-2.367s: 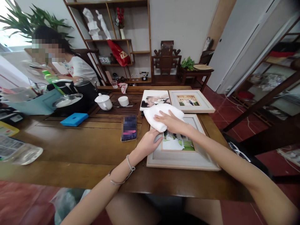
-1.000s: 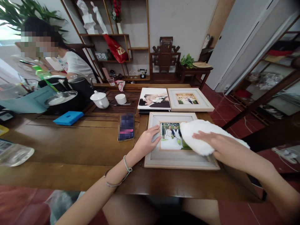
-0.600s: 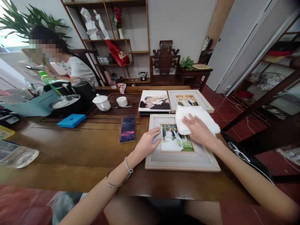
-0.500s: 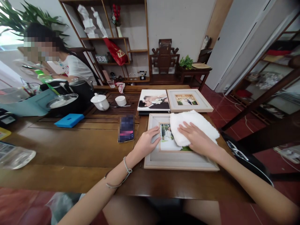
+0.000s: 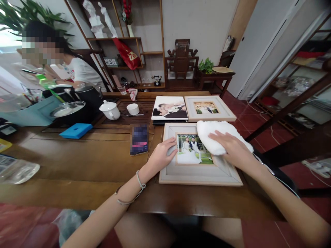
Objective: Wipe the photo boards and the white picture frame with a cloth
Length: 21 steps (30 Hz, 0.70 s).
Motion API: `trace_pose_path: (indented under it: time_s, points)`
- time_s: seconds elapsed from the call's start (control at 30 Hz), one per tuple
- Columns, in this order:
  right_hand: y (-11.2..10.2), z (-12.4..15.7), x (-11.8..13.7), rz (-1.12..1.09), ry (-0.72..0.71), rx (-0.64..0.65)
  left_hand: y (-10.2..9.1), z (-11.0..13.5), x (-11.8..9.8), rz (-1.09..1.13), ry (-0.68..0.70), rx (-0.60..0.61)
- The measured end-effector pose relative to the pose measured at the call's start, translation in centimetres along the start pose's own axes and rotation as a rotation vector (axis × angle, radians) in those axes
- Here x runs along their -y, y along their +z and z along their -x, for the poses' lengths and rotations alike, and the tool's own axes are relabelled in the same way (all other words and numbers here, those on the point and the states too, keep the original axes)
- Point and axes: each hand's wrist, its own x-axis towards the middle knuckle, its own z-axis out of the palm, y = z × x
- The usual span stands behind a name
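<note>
A picture frame with a pale mat and light wooden edge lies flat on the table before me. In its middle is a photo of a couple in white outdoors. My left hand rests on the frame's left side, thumb and fingers apart, beside the photo. From above, my right hand holds a white towel against the upper right part of the frame. The towel covers that corner and reaches past the right edge. Fingertips on the towel show; the underside of the hand is hidden.
Beyond the frame lie a photo panel and a second framed picture. A phone is to the left, with a blue block, a lidded white cup and a kettle farther off. Another person sits at the far left.
My right hand has moved the towel to the right across the frame, uncovering the photo's couple. My left hand has stayed on the frame's left side.
</note>
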Motion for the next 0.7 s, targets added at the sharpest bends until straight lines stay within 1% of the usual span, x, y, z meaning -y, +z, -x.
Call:
trace_pose_path:
  time_s: [0.07, 0.13, 0.2, 0.23, 0.3, 0.37, 0.47, 0.53, 0.57, 0.63, 0.7]
  points:
    - [1.1, -3.0, -0.6, 0.046, 0.042, -0.040, 0.0, 0.0, 0.1, -0.004, 0.004, 0.001]
    - [1.9, -5.2, -0.5, 0.070, 0.070, -0.052, 0.1, 0.0, 0.2, -0.008, 0.009, 0.000]
    - [2.4, -6.2, 0.2, 0.074, 0.058, -0.033, 0.1, 0.0, 0.3, -0.014, 0.010, -0.002]
    - [2.4, -6.1, 0.8, 0.073, 0.039, -0.013, 0.1, 0.0, 0.3, -0.017, 0.010, -0.003]
    - [2.2, -5.0, 2.3, 0.063, -0.014, 0.041, 0.1, 0.0, 0.3, -0.024, 0.007, -0.004]
    - [1.5, -2.8, 4.2, 0.037, -0.080, 0.121, 0.1, 0.0, 0.2, -0.026, 0.002, -0.006]
    - [-0.6, 1.8, 6.8, -0.049, -0.168, 0.259, -0.1, 0.0, 0.0, -0.028, -0.005, -0.004]
    - [-2.4, 4.7, 7.6, -0.116, -0.200, 0.322, -0.2, 0.0, -0.2, -0.032, -0.016, 0.003]
    - [-3.2, 5.9, 7.5, -0.149, -0.210, 0.342, -0.3, 0.0, -0.3, -0.034, -0.022, 0.009]
    - [-4.6, 7.5, 6.4, -0.216, -0.227, 0.361, -0.4, 0.0, -0.5, -0.038, -0.032, 0.021]
    - [-5.4, 7.6, 4.0, -0.266, -0.183, 0.315, -0.4, -0.1, -0.6, -0.040, -0.037, 0.030]
